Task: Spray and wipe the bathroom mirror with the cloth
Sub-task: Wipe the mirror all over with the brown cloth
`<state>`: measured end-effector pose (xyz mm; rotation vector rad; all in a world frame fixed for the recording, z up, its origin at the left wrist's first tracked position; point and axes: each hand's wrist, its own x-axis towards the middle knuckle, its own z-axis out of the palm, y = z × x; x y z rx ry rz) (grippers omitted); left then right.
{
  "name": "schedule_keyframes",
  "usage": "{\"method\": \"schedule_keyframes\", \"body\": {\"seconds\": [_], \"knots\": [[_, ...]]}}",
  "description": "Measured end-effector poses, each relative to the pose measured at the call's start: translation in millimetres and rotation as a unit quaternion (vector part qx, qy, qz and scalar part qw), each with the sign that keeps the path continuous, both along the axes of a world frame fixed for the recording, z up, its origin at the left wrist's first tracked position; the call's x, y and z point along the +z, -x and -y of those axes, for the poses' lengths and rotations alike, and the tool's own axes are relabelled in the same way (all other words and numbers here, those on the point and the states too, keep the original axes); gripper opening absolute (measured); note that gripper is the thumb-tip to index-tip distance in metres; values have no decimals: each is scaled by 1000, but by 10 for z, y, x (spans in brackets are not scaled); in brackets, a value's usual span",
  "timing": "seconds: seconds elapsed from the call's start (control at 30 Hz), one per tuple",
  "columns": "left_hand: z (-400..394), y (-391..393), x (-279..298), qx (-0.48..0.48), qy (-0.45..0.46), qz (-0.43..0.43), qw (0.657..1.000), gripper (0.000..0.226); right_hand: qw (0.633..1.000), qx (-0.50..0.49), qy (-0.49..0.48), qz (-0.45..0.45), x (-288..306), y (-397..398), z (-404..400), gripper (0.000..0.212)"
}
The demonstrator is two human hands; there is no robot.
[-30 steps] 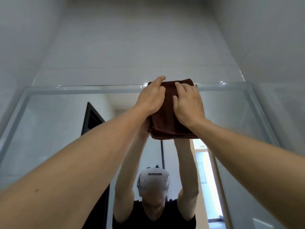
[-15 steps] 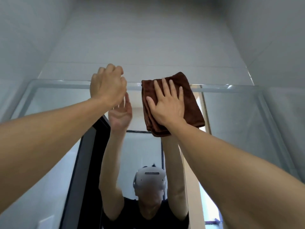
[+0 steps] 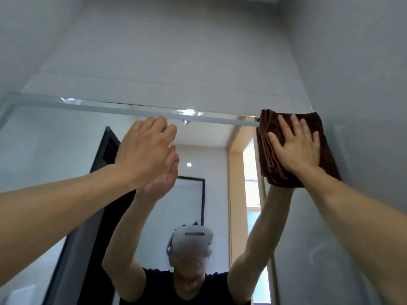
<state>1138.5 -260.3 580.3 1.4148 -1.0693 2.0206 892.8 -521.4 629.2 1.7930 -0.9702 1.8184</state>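
Brown folded cloth (image 3: 323, 148) pressed flat vs. bathroom mirror (image 3: 55, 150), at top right corner of glass, upper edge level w/ mirror's top bevel, right edge of cloth overlapping grey wall (image 3: 352, 84) side. Folded layers showing along left edge of cloth, stacked.

Right hand (image 3: 297, 148) palm-down on cloth, centred a bit low. Fingers (image 3: 285, 126) straight & spread wide, pointing up, tips reaching nearly to cloth's top edge; thumb out to the left, tip near the folded left edge. No curl round the fabric, just flat pressure. Cloth visible above the fingertips, to the right of the hand, and below by the wrist.

Left hand (image 3: 143, 155) raised in front of mirror, well apart from cloth, left of centre. Fingers loosely bent, close together, holding nothing; whether tips touch glass, can't tell. Its reflection just beyond it.

Both forearms bare, reaching up from lower corners of view.

In mirror: person in black T-shirt w/ white headset (image 3: 191, 242), arms up. Behind, dark door frame (image 3: 103, 155) at left, black-framed panel (image 3: 198, 194) mid, bright wood-trimmed opening (image 3: 251, 183) at right, small ceiling light (image 3: 189, 164). Pale grey tiled wall above mirror.
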Motion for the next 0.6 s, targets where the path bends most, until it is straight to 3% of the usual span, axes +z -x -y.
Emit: {"method": "schedule_keyframes", "body": {"seconds": [0.2, 0.4, 0.6], "knots": [[-521, -356, -184, 73, 9, -37, 997, 16, 1000, 15, -21, 17, 92, -567, -486, 68], [-831, -659, -255, 167, 3, -67, 984, 16, 989, 67, 107, -73, 118, -1933, -1620, 65], [-926, -832, -105, 131, 58, -89, 986, 14, 977, 84, 141, -137, 35, -2458, -2027, 66]]}}
